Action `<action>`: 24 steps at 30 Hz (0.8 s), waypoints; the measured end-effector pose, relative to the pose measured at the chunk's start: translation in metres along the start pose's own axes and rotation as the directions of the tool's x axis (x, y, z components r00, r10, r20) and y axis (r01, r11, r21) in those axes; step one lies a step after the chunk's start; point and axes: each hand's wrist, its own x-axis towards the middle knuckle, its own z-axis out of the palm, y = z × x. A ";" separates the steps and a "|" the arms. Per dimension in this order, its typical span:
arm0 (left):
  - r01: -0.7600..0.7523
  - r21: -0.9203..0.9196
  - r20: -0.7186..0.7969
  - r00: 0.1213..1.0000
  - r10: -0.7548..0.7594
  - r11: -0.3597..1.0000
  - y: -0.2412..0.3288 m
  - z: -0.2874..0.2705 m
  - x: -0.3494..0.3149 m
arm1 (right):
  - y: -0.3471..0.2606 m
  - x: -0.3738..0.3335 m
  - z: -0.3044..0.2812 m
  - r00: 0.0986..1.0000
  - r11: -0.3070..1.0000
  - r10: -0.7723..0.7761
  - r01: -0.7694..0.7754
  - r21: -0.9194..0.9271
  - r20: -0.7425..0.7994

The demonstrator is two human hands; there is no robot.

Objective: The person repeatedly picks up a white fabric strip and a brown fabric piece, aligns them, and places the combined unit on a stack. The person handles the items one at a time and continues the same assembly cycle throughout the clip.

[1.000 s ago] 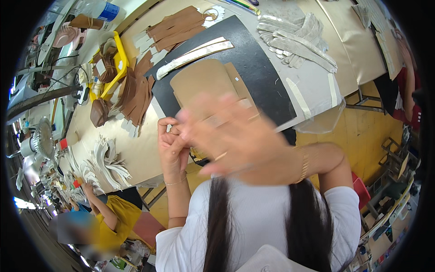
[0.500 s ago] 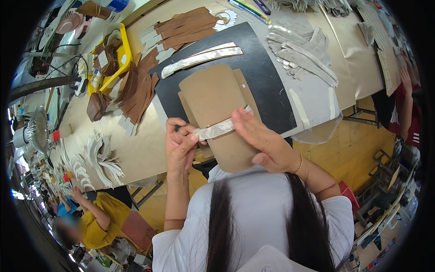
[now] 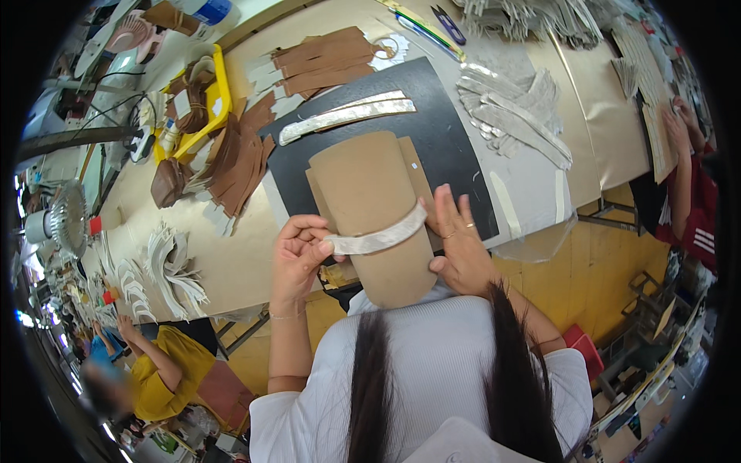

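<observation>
A tan, rounded board or form (image 3: 367,179) rests in front of me, its near end close to my body. Across it lies a pale, curved grey-white strip (image 3: 378,238). My left hand (image 3: 297,251) pinches the strip's left end between thumb and forefinger. On the other side, my right hand (image 3: 461,245) has its fingers apart, close to the strip's right end, with the thumb by the form's right edge. Whether its forefinger touches the strip is hard to make out. Beyond the form, more pale strips (image 3: 347,116) lie on a black mat (image 3: 455,154).
Brown leather-like pieces (image 3: 324,58) and a yellow tray (image 3: 224,85) sit at the far left. A pile of grey strips (image 3: 509,108) lies right of the mat; snips (image 3: 449,25) and pens are behind. White curved pieces (image 3: 174,266) lie at left. Other people work at both sides.
My right hand has moved off the strip's top to its right end, fingers spreading. The strip now shows along its length across the form. My left hand keeps its pinch.
</observation>
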 end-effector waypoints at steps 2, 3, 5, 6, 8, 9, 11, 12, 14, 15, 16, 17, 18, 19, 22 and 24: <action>-0.033 0.149 0.059 0.998 0.024 0.988 0.023 0.008 0.002 | 0.005 0.001 -0.005 0.997 0.999 0.031 -0.030 0.011 -0.064; -0.100 0.202 0.096 0.992 0.082 0.974 0.036 0.015 0.007 | 0.006 0.003 -0.011 0.989 0.999 0.039 -0.036 0.026 -0.140; -0.318 0.289 0.233 0.938 0.256 0.903 0.057 0.027 0.018 | 0.003 0.007 -0.035 0.938 0.996 0.085 -0.068 0.064 -0.336; -0.425 0.313 0.311 0.891 0.331 0.850 0.065 0.031 0.027 | 0.010 0.011 -0.046 0.907 0.990 0.128 -0.138 0.005 -0.402; -0.548 0.208 0.353 0.815 0.460 0.810 0.075 0.039 0.046 | 0.031 0.020 -0.072 0.818 0.957 0.183 -0.276 -0.092 -0.545; -0.594 0.173 0.339 0.785 0.519 0.785 0.078 0.040 0.056 | 0.050 0.024 -0.082 0.771 0.945 0.105 -0.274 -0.178 -0.628; -0.486 0.195 0.212 0.869 0.448 0.852 0.080 0.029 0.078 | 0.086 0.030 -0.095 0.691 0.903 0.012 -0.317 -0.289 -0.723; -0.396 0.231 0.121 0.918 0.378 0.889 0.078 0.022 0.091 | 0.097 0.031 -0.103 0.660 0.878 0.004 -0.361 -0.314 -0.751; -0.280 0.385 0.043 0.957 0.286 0.879 0.070 0.000 0.115 | 0.116 0.038 -0.106 0.645 0.850 -0.006 -0.400 -0.344 -0.764; -0.214 0.459 -0.013 0.969 0.247 0.862 0.065 -0.014 0.123 | 0.124 0.043 -0.105 0.653 0.847 -0.004 -0.400 -0.350 -0.757; -0.177 0.523 -0.034 0.973 0.228 0.834 0.057 -0.033 0.130 | 0.131 0.048 -0.104 0.663 0.845 -0.004 -0.398 -0.358 -0.749; -0.133 0.585 -0.072 0.974 0.216 0.800 0.051 -0.041 0.132 | 0.135 0.048 -0.103 0.665 0.844 0.009 -0.405 -0.350 -0.747; -0.085 0.641 -0.117 0.971 0.207 0.763 0.048 -0.048 0.133 | 0.138 0.046 -0.102 0.670 0.845 0.020 -0.408 -0.345 -0.742; -0.053 0.695 -0.131 0.971 0.199 0.717 0.047 -0.053 0.132 | 0.141 0.049 -0.099 0.682 0.854 0.028 -0.397 -0.338 -0.730; 0.013 0.912 -0.132 0.956 0.262 0.411 0.057 -0.046 0.136 | 0.136 0.046 -0.101 0.689 0.882 0.010 -0.348 -0.319 -0.725; -0.077 0.939 -0.090 0.885 0.456 0.334 0.052 -0.073 0.153 | 0.132 0.048 -0.104 0.697 0.870 -0.033 -0.333 -0.363 -0.717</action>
